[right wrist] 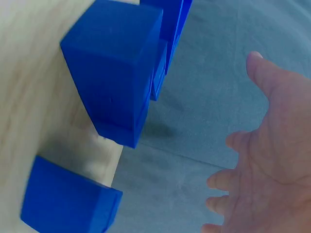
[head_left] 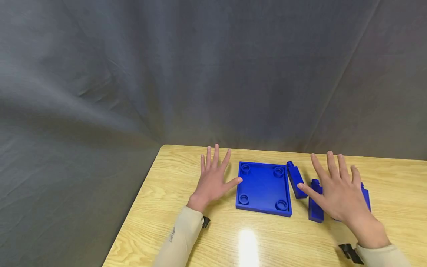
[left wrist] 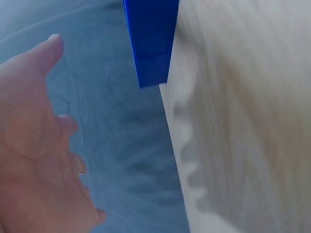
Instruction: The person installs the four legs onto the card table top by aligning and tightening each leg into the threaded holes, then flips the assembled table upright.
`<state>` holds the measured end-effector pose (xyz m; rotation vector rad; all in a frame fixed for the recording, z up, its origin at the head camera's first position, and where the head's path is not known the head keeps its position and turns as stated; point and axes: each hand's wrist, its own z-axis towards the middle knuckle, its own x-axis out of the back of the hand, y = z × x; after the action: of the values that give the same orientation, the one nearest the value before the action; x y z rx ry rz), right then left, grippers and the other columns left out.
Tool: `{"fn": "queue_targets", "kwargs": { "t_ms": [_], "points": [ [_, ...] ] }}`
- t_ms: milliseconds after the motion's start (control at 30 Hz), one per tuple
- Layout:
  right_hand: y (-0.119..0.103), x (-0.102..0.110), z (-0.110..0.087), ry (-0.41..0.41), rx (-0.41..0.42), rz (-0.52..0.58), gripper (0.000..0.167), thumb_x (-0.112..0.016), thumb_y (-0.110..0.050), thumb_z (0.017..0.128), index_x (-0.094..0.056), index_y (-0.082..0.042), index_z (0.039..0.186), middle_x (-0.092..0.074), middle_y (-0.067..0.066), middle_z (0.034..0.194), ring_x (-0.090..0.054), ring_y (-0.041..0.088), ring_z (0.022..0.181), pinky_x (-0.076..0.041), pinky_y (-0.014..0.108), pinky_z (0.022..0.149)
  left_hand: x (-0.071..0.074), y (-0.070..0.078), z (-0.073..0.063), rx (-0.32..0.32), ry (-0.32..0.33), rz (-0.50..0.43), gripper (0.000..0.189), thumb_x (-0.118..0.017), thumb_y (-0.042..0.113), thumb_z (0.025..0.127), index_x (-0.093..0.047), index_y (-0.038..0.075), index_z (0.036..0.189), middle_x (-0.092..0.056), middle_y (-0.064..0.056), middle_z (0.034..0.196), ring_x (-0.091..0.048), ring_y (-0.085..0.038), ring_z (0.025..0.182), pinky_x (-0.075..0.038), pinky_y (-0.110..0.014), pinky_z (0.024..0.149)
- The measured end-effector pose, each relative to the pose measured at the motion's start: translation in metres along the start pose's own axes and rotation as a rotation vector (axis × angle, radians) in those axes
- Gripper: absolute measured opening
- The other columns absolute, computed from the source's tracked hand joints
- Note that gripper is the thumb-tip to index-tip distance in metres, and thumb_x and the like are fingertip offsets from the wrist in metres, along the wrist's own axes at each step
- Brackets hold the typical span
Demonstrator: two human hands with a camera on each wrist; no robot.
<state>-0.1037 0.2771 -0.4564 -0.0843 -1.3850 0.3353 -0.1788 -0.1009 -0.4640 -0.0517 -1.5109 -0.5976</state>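
Observation:
A square blue tray-like piece (head_left: 263, 187) with a raised rim and a round socket in each corner lies on the table between my hands. My left hand (head_left: 211, 181), fingers spread, hovers at its left side, the thumb tip overlapping its edge in the head view; I cannot tell whether they touch. To the right, my right hand (head_left: 341, 194) is spread above several blue blocks with round pegs on one end. One block (head_left: 297, 180) lies beside the square piece, another (head_left: 315, 207) by the right thumb. Part of a further block (head_left: 366, 196) shows past the right hand, which hides the rest.
The light wood table (head_left: 150, 222) has its left edge and far edge in view. A grey cloth (head_left: 213, 74) hangs behind and to the left of it. Both forearms wear beige sleeves, with a black strap piece (head_left: 350, 253) at the right wrist.

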Motion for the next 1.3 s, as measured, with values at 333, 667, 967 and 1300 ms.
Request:
{"fn": "queue_targets", "kwargs": {
  "t_ms": [333, 667, 967, 1300],
  "points": [
    [-0.006, -0.013, -0.015, 0.047, 0.006, 0.049, 0.099, -0.064, -0.059, 0.109, -0.012, -0.015, 0.18, -0.01, 0.042, 0.176, 0.0, 0.06, 0.165, -0.008, 0.089, 0.118, -0.022, 0.025, -0.014, 0.022, -0.001, -0.245, 0.099, -0.056, 0.069, 0.108, -0.002, 0.028, 0.18, 0.024, -0.011, 0.182, 0.024, -0.042, 0.167, 0.003, -0.067, 0.135],
    [-0.015, -0.023, -0.017, 0.161, 0.034, 0.151, 0.093, -0.073, -0.041, 0.108, -0.019, -0.013, 0.179, -0.027, 0.044, 0.169, -0.025, 0.065, 0.156, -0.017, 0.088, 0.115, -0.037, 0.04, -0.017, 0.049, 0.006, -0.413, 0.102, -0.06, 0.067, 0.108, 0.002, 0.029, 0.18, 0.02, -0.006, 0.185, 0.011, -0.039, 0.171, -0.007, -0.068, 0.136],
    [-0.023, -0.036, -0.016, 0.195, 0.012, 0.23, 0.093, -0.08, -0.015, 0.101, -0.026, -0.008, 0.177, -0.034, 0.047, 0.162, -0.034, 0.072, 0.142, -0.018, 0.089, 0.111, -0.041, 0.044, -0.019, 0.18, 0.012, -0.631, 0.115, -0.072, 0.068, 0.099, -0.001, 0.028, 0.18, 0.0, -0.01, 0.187, -0.005, -0.047, 0.17, -0.018, -0.074, 0.132],
    [-0.025, -0.044, -0.013, 0.231, 0.016, 0.229, 0.099, -0.089, -0.011, 0.091, -0.035, -0.006, 0.173, -0.056, 0.043, 0.136, -0.046, 0.068, 0.128, -0.026, 0.086, 0.107, -0.055, 0.045, -0.022, 0.204, 0.005, -0.72, 0.124, -0.084, 0.065, 0.09, -0.009, 0.028, 0.181, -0.014, -0.001, 0.187, -0.008, -0.046, 0.17, -0.023, -0.075, 0.129]
  ]
}}
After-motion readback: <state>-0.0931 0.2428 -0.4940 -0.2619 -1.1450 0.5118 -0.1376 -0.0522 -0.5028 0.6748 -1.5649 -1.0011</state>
